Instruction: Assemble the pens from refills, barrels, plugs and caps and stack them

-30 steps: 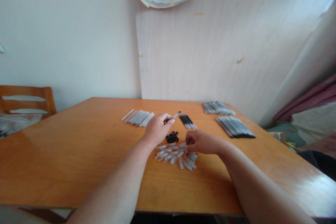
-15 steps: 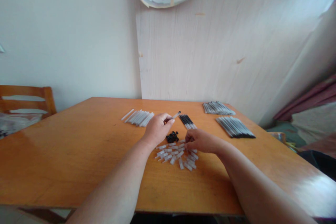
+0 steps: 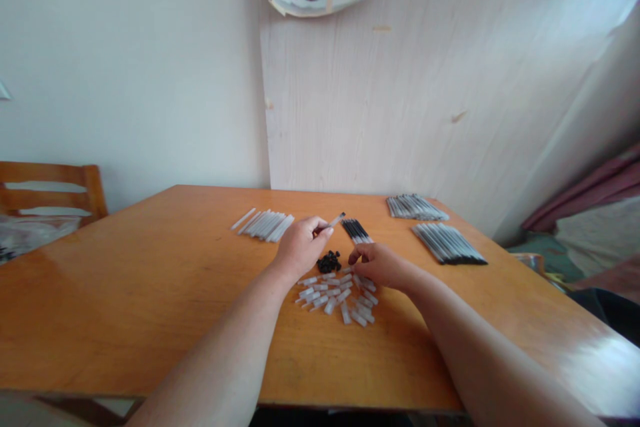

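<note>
We record a slim, translucent, black-tipped tube [image 3: 337,219] jutting from our left fingers [image 3: 315,221], clamped on it; our right fingers [image 3: 361,249] curl over pale translucent pieces [image 3: 344,295], whether gripping one we cannot tell.

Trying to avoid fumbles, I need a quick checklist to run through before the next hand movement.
1. Left hand grips the slim tube: ok, it is pinched.
2. Tube's dark end free: ok, it sticks out past the hand.
3. Right hand holding a part: cannot tell; its fingertips are low at the whitish pieces.
4. Small black parts in one pile: ok.
5. Whitish pieces lined up: not ok, spread at mixed angles.
6. Pale tubes all together: not ok, one lies slightly apart on the left.
</note>
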A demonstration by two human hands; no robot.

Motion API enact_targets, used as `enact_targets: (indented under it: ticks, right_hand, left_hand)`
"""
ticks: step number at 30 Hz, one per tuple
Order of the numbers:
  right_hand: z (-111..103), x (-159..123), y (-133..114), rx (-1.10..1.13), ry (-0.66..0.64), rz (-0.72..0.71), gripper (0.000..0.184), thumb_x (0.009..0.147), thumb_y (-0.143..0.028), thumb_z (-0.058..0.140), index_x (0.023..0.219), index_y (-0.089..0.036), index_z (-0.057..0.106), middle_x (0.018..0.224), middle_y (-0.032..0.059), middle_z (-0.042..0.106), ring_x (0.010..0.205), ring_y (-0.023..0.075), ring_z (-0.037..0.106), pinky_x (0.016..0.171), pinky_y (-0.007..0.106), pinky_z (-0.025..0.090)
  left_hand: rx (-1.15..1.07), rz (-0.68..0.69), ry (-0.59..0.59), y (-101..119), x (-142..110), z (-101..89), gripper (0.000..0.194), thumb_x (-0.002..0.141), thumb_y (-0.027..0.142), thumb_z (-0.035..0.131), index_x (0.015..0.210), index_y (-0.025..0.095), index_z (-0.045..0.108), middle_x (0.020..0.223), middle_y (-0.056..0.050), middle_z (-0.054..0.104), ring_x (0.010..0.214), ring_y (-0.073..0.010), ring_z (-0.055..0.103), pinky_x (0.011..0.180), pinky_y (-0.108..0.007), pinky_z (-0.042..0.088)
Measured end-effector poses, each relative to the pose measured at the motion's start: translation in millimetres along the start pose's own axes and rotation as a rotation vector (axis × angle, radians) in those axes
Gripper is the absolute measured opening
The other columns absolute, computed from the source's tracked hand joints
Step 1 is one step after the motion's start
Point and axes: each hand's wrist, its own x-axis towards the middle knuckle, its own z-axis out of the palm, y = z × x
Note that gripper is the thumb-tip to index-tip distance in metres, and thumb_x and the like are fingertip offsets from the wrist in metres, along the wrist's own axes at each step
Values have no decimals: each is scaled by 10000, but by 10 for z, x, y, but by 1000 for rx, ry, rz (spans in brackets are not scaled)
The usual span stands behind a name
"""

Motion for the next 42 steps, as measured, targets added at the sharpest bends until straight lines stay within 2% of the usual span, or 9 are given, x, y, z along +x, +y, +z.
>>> enact_targets:
  ticks: [6, 13, 18, 22, 25, 31, 42]
  right_hand:
    - [-24, -6, -25, 3, -4, 40, 177, 701, -154, 599, 849, -145, 694, 674, -3, 615, 594, 108, 505, 544, 214, 365]
    - [-14, -16, -22, 3, -17, 9, 191, 718, -234, 640, 873, -139, 700, 721, 17, 647, 636, 123, 535, 557, 222, 375]
    - [-96, -48, -63, -29, -25, -38, 144, 749, -252, 603, 781, -144, 693, 706, 13, 647, 660, 131, 542, 582, 233, 379]
    - [-196, -102, -135, -10, 16, -54, 147, 765, -267, 584, 746, -145, 665, 688, 6, 626, 664, 130, 545, 599, 236, 387]
    - [-189, -129, -193, 125, 49, -38, 172, 803, -299, 564, 796, -146, 642, 703, 15, 630, 645, 124, 562, 580, 230, 404]
    - [-18, -117, -283, 520, 8, 0, 170, 829, -329, 570, 853, -161, 555, 733, 25, 657, 551, 97, 563, 502, 212, 437]
    - [58, -127, -412, 708, 7, 29, 177, 816, -324, 604, 840, -156, 554, 717, 22, 667, 558, 91, 602, 521, 208, 481]
  left_hand:
    - [-13, -6, 17, -10, 1, 6, 202, 855, 366, 549, 855, 210, 678, 815, -27, 692, 737, -153, 587, 646, -262, 399]
    - [-63, -21, 59, -52, 29, -14, 214, 837, 382, 576, 873, 210, 698, 864, -37, 706, 800, -165, 606, 731, -281, 430]
    - [-258, -124, 110, -122, 64, -24, 284, 824, 439, 587, 881, 187, 703, 817, -23, 696, 765, -157, 595, 713, -269, 437]
    - [-444, -210, 169, -133, 75, -13, 327, 793, 470, 625, 901, 170, 697, 834, -23, 690, 780, -146, 591, 716, -253, 441]
    - [-564, -255, 213, -104, 77, -8, 332, 774, 473, 649, 886, 161, 671, 806, -18, 669, 754, -131, 585, 696, -240, 440]
    - [-738, -369, 212, -25, 75, -36, 357, 727, 487, 696, 823, 163, 580, 726, -2, 633, 571, -81, 513, 510, -197, 364]
    - [-863, -394, 202, -4, 70, 2, 343, 719, 445, 720, 806, 154, 560, 686, -5, 625, 586, -86, 549, 559, -220, 443]
